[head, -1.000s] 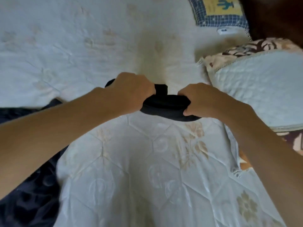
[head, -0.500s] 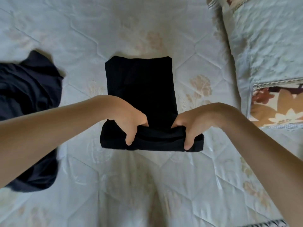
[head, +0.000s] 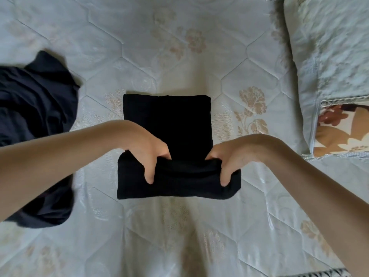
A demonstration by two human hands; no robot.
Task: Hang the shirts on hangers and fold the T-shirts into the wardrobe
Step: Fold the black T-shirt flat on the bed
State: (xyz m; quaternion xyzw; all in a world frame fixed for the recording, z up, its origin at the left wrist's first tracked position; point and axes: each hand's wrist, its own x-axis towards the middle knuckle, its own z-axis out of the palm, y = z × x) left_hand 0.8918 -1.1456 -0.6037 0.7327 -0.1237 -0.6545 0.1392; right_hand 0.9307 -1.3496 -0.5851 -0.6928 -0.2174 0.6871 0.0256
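Since a second ago you've brought the black T-shirt (head: 166, 120) down from a bunched, lifted bundle to lie flat on the bed (head: 179, 236), and in the last half second barely anything moved, so I judge you're mid-fold, rolling the near end up over the body. Your left hand (head: 146, 154) and right hand (head: 225, 158) each pinch the raised near fold, thumbs tucked behind, fingers curled over the front. The shirt is a neat dark rectangle at bed centre, near end thicker and wider; a second dark garment (head: 38, 108) lies crumpled well apart at left.
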